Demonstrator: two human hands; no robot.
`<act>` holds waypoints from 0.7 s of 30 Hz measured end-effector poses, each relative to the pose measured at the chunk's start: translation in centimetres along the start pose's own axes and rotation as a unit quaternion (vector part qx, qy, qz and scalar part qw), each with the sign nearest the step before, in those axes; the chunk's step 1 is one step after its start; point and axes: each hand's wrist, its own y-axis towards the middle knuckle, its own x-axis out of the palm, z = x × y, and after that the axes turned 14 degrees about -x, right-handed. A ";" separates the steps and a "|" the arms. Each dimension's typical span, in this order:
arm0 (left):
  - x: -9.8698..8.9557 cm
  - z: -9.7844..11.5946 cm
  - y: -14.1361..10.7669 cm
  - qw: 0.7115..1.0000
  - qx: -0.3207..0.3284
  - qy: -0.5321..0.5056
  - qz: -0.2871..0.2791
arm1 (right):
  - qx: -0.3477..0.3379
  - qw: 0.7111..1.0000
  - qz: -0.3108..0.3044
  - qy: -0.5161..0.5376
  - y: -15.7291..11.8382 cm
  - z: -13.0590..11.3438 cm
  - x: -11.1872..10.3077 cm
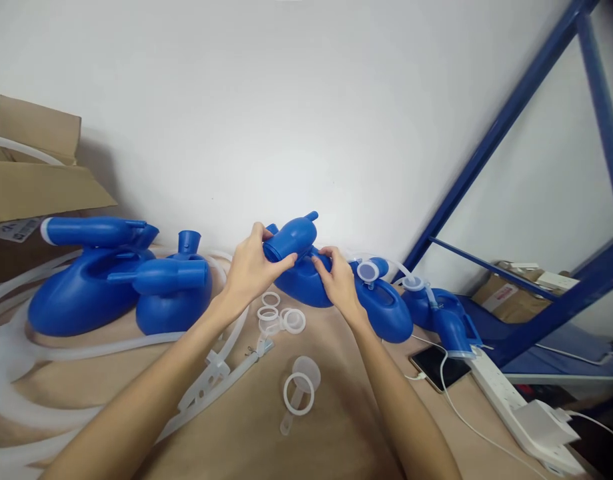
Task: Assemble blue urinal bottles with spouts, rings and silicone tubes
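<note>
My left hand (253, 263) is closed round a blue plastic funnel cup (293, 239), its wide mouth toward me and its narrow spout pointing up and away. Behind and below it lies a blue urinal bottle (303, 283), partly hidden by the cup and my hands. My right hand (339, 277) has its thumb and fingers pinched on the bottle's upper part, just under the cup. Several clear rings (271, 299) and caps lie on the table in front of my hands. Nearer to me are a white ring (299, 394) and a clear round lid (307, 373) with a tab.
More blue bottles stand left (81, 293) and right (386, 310). Clear tubing (46, 415) coils across the left of the table (246, 443), before a cardboard box (41, 190). At right are a phone (443, 365), a power strip (516, 407) and a blue metal frame (466, 180).
</note>
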 end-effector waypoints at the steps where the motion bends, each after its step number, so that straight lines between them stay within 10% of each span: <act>1: -0.3 0.3 -0.1 1.000 -0.001 0.008 -0.001 | 0.003 1.000 0.011 -0.007 0.0 0.0 0.1; 21: -3.9 1.1 1.1 0.996 -0.049 0.074 -0.012 | -0.016 0.994 0.103 0.009 0.0 -2.0 1.4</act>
